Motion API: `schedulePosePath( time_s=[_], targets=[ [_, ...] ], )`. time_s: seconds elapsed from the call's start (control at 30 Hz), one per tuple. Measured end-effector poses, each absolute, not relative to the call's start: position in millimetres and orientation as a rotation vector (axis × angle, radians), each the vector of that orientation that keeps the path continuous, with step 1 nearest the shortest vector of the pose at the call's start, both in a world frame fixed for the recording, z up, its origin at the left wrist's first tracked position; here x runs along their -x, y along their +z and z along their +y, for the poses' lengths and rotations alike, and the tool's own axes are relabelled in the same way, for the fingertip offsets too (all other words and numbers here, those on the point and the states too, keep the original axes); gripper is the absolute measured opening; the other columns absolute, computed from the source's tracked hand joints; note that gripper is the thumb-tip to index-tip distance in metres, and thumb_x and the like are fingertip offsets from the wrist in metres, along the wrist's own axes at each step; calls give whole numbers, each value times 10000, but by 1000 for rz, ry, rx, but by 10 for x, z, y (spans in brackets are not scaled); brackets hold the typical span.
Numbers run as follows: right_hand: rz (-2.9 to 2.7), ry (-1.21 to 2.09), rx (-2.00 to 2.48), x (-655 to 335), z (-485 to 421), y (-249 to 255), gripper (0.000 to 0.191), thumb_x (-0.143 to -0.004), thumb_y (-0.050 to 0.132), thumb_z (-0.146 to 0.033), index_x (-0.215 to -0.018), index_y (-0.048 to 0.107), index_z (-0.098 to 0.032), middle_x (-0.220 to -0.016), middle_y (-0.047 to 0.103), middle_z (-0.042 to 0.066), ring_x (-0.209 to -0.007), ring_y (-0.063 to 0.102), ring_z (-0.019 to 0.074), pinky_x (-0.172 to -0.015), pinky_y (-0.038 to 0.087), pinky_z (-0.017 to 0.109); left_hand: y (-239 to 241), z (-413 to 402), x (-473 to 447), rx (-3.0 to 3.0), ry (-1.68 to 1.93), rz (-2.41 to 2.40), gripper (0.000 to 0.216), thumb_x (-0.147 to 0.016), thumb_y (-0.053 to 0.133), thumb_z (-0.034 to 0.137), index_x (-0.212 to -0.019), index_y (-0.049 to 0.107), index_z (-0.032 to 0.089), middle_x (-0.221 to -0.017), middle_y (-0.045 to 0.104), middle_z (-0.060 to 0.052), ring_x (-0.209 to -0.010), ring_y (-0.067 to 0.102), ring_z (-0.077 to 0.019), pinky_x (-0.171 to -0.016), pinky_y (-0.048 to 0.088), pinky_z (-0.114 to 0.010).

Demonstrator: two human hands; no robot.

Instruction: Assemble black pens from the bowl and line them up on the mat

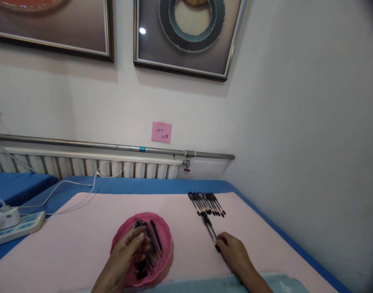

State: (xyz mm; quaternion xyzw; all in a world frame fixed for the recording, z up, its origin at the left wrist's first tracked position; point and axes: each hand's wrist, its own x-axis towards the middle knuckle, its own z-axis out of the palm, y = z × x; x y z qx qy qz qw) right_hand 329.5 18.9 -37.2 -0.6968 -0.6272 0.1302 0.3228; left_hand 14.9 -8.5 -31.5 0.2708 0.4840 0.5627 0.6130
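My left hand [130,250] is over a round pink plastic basket [166,232] with a wavy rim. Its thumb and fingers are curled together, and whatever they may hold is hidden. Inside the basket lie loose pen parts: clear barrels, dark sticks and black caps [141,266]. On the pink sheet, my right hand [235,250] pinches the near end of a black-capped pen [212,234]. Another such pen lies right beside it. Just beyond, a row of several similar pens [206,203] lies side by side, slanting the same way.
A pink sheet [91,228] covers the blue table [162,186]. At the left are a power strip [21,228] with a plugged-in white adapter and a loose white cable [73,182]. A light-blue item [198,285] lies along the near edge. Behind run a radiator and a metal pipe [119,145].
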Motion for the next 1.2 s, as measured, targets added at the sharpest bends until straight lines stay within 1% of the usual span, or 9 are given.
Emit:
schedulePosePath(
  time_s=[0.23, 0.33, 0.43, 0.53, 0.7, 0.83, 0.93, 1.07, 1.2],
  targets=[
    [-1625, 326, 1824, -3298, 205, -373, 194, -706, 455, -265, -583, 599, -225, -580, 666, 18, -603, 626, 217, -580, 428, 290, -319, -87, -121, -635, 1293, 1096, 302, -766, 648, 213, -1057, 594, 155, -792, 703, -75, -640, 646, -134, -538, 484, -213],
    [-1551, 301, 1815, -3338, 191, -378, 216, -720, 442, -314, -653, 628, -226, -638, 689, 27, -631, 636, 221, -617, 462, 301, -234, -109, -40, -628, 1353, 1117, 241, -755, 647, 201, -986, 610, 149, -793, 703, -75, -646, 646, -132, -559, 491, -218],
    [-1475, 271, 1807, -3363, 133, -404, 242, -723, 426, -350, -710, 630, -221, -699, 707, 54, -667, 639, 237, -620, 479, 309, -147, -109, 72, -579, 1485, 1184, 194, -704, 662, 187, -886, 616, 141, -709, 688, -49, -565, 612, -112, -527, 472, -210],
    [-1451, 264, 1769, -3249, 72, -399, 256, -736, 442, -382, -782, 633, -218, -813, 722, 74, -742, 643, 247, -631, 484, 302, -138, -67, 163, -577, 1630, 1207, 245, -626, 700, 297, -792, 610, 139, -545, 609, 14, -440, 515, -83, -447, 397, -193],
    [-1636, 466, 1496, -2605, 94, -47, 239, -692, 564, -443, -744, 661, -231, -718, 698, 31, -664, 630, 219, -588, 478, 276, -248, 54, 255, -565, 1717, 1270, 313, -564, 685, 408, -699, 590, 142, -453, 501, 64, -360, 361, -50, -378, 260, -191],
    [-1780, 554, 1258, -1914, 212, 434, 214, -748, 535, -404, -750, 652, -225, -701, 681, 20, -585, 586, 177, -554, 446, 266, -302, 98, 358, -590, 1722, 1350, 299, -593, 647, 419, -706, 577, 152, -450, 463, 77, -349, 319, -48, -372, 204, -199],
    [-1826, 588, 1140, -1520, 338, 590, 195, -773, 500, -356, -728, 630, -217, -686, 666, 13, -626, 590, 175, -583, 441, 263, -323, 134, 448, -611, 1720, 1433, 283, -617, 639, 424, -690, 571, 159, -444, 433, 83, -351, 308, -50, -379, 185, -202],
    [-1955, 657, 1078, -1334, 525, 398, 201, -802, 450, -305, -718, 608, -212, -703, 662, 8, -682, 604, 176, -638, 440, 263, -368, 212, 524, -653, 1712, 1535, 256, -636, 640, 410, -663, 579, 163, -476, 454, 69, -393, 345, -59, -402, 215, -204],
    [-2314, 670, 1182, -1432, 694, 121, 182, -777, 441, -220, -698, 604, -211, -693, 662, 10, -662, 595, 177, -611, 405, 269, -417, 270, 552, -694, 1665, 1614, 235, -665, 619, 404, -652, 585, 171, -475, 438, 72, -408, 344, -67, -422, 243, -210]
  ],
)
